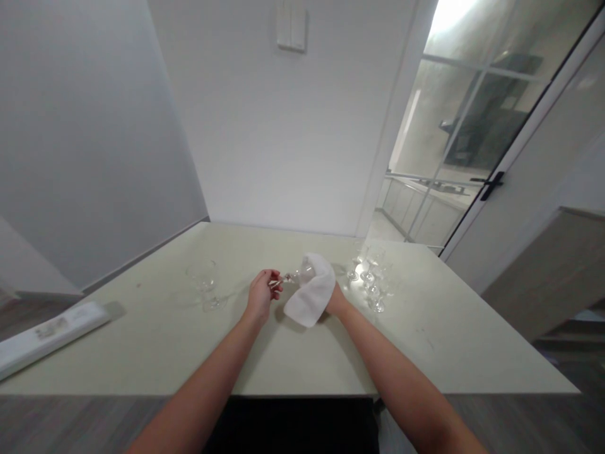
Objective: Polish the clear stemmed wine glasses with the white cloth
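Between my two hands a small stemmed glass (295, 277) is held tilted almost on its side above the table. My left hand (263, 291) pinches it at the stem end, fingers closed. A white cloth (312, 296) wraps the bowl end and hangs down toward the tabletop. My right hand (336, 300) is behind and inside this cloth, gripping the bowl through it; its fingers are hidden. On the right, several clear stemmed glasses (373, 287) stand close together. A larger clear glass vessel (206, 277), faint against the surface, stands to the left.
The pale table (416, 353) runs up to the white wall (293, 139). A long white package (51, 334) lies at the left edge. Farther right is a glass-paned door (454, 126) with a black handle (492, 185).
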A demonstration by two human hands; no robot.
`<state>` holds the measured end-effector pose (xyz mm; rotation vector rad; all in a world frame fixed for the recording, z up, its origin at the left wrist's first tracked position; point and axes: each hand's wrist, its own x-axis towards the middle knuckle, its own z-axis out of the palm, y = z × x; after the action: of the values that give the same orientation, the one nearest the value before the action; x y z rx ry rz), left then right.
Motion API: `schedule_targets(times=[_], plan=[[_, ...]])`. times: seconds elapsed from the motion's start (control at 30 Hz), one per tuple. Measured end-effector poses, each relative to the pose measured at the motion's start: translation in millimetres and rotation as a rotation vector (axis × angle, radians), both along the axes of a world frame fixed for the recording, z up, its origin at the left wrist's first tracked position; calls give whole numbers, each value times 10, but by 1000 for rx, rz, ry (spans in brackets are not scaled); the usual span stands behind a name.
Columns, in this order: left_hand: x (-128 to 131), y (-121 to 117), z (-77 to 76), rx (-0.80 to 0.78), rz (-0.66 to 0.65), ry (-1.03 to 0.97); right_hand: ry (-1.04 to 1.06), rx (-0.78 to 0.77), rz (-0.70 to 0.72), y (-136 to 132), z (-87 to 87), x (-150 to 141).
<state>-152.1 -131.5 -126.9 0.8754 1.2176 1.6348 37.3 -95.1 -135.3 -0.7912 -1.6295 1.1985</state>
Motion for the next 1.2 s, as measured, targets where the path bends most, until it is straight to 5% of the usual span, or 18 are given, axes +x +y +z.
schedule_targets(times=[0.1,0.23,0.47,0.73,0.9,1.2], plan=[[16,-9,-5,2,-85,43,-148,200,-46,22,-89,-8],[57,-15,6,13,-144,101,-213,224,-87,44,-145,-23],[74,-30,39,42,-128,257,-157,431,-128,-26,-8,50],[88,-267,48,496,-37,960,-640,831,-61,51,35,124],[86,-335,47,625,-88,1012,-466,633,53,42,7,125],[103,-173,72,366,100,293,291,-157,15,152,-38,38]])
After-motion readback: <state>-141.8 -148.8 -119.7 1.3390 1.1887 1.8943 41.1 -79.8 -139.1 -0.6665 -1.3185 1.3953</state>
